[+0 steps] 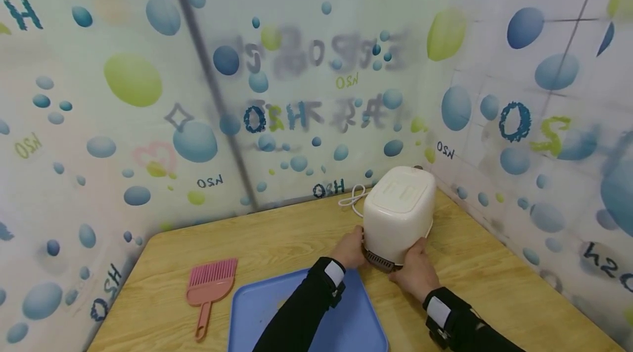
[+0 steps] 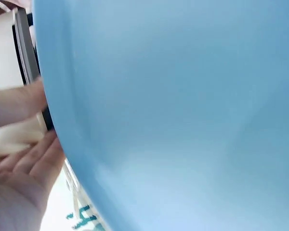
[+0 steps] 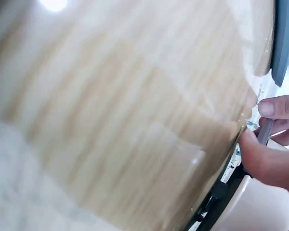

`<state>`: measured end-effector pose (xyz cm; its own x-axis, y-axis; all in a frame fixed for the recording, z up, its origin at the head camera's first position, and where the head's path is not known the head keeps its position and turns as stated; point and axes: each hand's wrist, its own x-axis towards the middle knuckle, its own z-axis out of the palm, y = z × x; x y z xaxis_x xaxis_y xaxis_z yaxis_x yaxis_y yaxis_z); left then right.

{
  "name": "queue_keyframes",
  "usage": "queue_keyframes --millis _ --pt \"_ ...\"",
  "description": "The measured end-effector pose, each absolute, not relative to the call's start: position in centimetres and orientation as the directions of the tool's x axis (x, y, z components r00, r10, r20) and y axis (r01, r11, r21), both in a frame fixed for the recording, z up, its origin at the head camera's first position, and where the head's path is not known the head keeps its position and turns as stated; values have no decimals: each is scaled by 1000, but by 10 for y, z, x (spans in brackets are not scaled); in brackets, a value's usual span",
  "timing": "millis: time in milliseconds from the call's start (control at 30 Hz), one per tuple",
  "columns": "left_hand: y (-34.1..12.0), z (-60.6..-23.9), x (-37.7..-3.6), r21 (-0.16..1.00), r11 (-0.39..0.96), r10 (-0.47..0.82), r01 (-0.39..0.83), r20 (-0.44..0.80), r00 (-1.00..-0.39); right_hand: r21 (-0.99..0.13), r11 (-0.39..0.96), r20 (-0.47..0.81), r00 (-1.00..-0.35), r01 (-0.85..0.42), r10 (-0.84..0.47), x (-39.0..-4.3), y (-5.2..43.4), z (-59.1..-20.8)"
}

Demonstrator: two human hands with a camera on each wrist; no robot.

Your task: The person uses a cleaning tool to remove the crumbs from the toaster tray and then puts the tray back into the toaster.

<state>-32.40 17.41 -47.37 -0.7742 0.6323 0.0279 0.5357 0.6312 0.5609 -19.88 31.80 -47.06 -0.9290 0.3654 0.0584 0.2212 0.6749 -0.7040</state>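
Pink and made of plastic, a small brush (image 1: 210, 285) with a long handle lies flat at the left of the wooden worktop (image 1: 277, 236). Just to its right sits a blue tray (image 1: 257, 308), and it reaches the near edge of the worktop. The left hand (image 1: 350, 249) comes over the tray and holds the left side of a cream box-shaped machine (image 1: 398, 214), low down by its dark slotted base. The fingers bend around that edge. The machine stands tilted on the worktop, just past the far right corner of the tray, close to the wall corner. A white cord (image 1: 352, 198) loops on the worktop behind it. The right hand (image 1: 417, 272) holds the right side of the machine near the base, fingers curled on it. Both sleeves are black with a pale band at the wrist. The walls all around have blue and green bubbles.
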Motion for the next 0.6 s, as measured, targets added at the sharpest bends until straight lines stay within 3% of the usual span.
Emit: queue_keyframes --millis 433,600 --pt "179 -469 -322 596 647 590 475 3 -807 -682 675 21 -915 281 402 -200 318 -469" --pt "179 -463 -326 596 637 606 490 6 -795 -739 615 0 -913 274 408 -204 325 -467"
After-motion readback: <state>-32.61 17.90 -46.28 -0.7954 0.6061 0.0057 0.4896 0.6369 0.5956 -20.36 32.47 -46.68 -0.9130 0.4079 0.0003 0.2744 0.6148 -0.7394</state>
